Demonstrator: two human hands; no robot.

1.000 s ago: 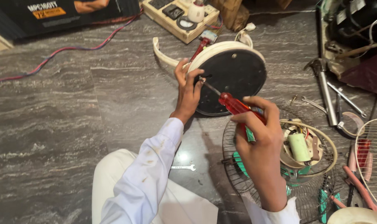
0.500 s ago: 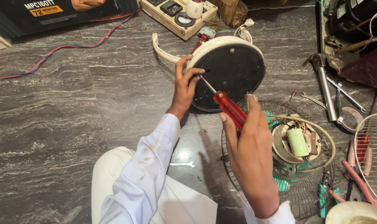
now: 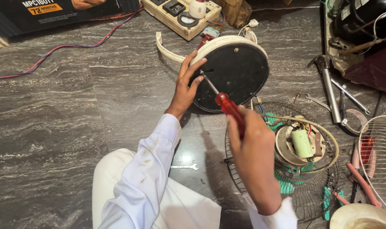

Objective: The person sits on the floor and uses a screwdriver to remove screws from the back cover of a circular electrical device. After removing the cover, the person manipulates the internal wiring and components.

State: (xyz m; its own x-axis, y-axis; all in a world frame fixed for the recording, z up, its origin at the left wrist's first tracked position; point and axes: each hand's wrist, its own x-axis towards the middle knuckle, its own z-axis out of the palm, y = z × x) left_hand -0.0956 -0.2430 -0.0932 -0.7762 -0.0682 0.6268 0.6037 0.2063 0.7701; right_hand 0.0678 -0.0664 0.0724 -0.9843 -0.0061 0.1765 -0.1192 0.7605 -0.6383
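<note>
Since the earlier frame the right hand [image 3: 254, 154] has rolled over the red-handled screwdriver [image 3: 229, 108], so its back now faces the camera, and the steel shaft has settled a little lower against the round black underside of the cream plastic fan base [image 3: 235, 70]. The left hand [image 3: 186, 85] has barely shifted along the rim.

That base rests on its edge on the grey marble floor [image 3: 61, 110], tilted toward the person, between a cream switch box [image 3: 180, 15] behind it and a round wire fan guard [image 3: 282, 178] in front. The left grip is spread: fingers splayed over the black plate and the cream rim, the forefinger just beside the screwdriver tip. The right grip is pressed together around the handle, though the fingers themselves are hidden behind the hand.

The base looks stiff and fairly weighty for its size, with a smooth, somewhat slippery rim; being round and propped on edge, it would probably roll or tip unless braced at the rim, as the left hand does now. The plate is matt black, dusty, with a few small screw heads showing pale near its edge. A curved cream plastic arm [image 3: 165, 48] sticks out at its left.

A small spanner [image 3: 184, 167] lies on the floor by the white-clothed knee.
</note>
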